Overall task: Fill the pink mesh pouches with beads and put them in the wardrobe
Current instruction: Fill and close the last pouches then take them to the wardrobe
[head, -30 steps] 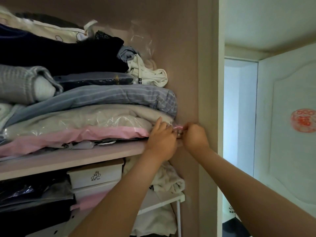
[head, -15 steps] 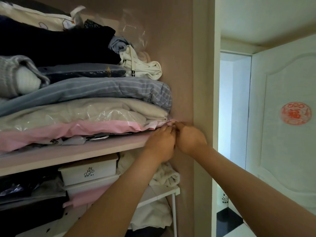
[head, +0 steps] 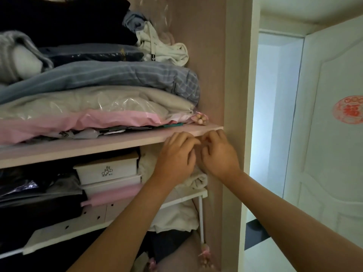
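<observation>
A pink mesh pouch [head: 200, 119] filled with pale beads lies on the wardrobe shelf [head: 110, 143], in its right corner against the side wall, beside the folded pink bedding. My left hand [head: 176, 154] and my right hand [head: 218, 154] hover side by side just below the shelf's front edge. Their fingers are loosely curled, fingertips nearly meeting, and neither touches the pouch. Two more pink pouches hang low in the wardrobe, one [head: 204, 253] by a white pole and one [head: 152, 264] at the bottom edge.
Folded bedding and clothes [head: 98, 81] fill the shelf to the left of the pouch. Below it stand white storage boxes [head: 107, 169] on a white rack [head: 117, 224]. The wardrobe's side panel [head: 233, 75] is at right, then a doorway and a white door [head: 334, 134].
Both hands have let go of the pouch and dropped from the shelf corner to below its front edge. The pouch now lies uncovered on the shelf.
</observation>
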Available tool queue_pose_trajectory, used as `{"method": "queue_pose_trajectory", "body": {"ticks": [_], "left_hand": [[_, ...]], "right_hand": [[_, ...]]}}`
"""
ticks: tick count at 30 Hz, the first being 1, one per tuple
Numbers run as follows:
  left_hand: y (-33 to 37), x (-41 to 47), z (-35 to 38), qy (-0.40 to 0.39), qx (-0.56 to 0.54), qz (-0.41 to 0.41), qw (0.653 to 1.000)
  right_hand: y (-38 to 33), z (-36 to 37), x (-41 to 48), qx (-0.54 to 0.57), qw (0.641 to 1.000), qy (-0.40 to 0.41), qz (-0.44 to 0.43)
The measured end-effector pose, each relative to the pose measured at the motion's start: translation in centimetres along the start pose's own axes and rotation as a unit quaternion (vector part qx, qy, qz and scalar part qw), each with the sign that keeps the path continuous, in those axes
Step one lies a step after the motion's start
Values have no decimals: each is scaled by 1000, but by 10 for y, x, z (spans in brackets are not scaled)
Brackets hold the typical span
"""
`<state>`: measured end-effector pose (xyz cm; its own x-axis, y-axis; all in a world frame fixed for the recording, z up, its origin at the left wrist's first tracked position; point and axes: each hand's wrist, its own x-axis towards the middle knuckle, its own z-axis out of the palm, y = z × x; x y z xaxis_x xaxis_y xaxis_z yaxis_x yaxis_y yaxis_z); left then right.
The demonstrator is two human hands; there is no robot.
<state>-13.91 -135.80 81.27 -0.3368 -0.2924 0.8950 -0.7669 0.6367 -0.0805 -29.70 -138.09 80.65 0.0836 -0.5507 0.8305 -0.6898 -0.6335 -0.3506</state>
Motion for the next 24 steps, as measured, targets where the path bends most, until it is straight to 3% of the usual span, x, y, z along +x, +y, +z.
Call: {"method": "queue_pose_trajectory", "body": {"ticks": [3, 8, 11, 14, 18, 24], "left_hand": [[-7, -49, 9, -11, -19, -60, 998], [-31, -159, 40, -119, -75, -222, 965], [-40, -222, 59, -206, -100, -327, 917], [-45, -269, 73, -290, -69, -404, 865], [-62, -322, 88, -404, -78, -518, 750], [-86, -397, 102, -470, -99, -553, 680]], "right_hand": [[10, 20, -29, 23, 999, -30, 35], [32, 83, -98, 57, 971, -205, 105], [42, 128, -144, 54, 937, -311, 148], [49, 173, -187, 55, 880, -423, 208], [50, 227, -238, 26, 827, -514, 227], [43, 290, -283, 19, 762, -598, 248]]}}
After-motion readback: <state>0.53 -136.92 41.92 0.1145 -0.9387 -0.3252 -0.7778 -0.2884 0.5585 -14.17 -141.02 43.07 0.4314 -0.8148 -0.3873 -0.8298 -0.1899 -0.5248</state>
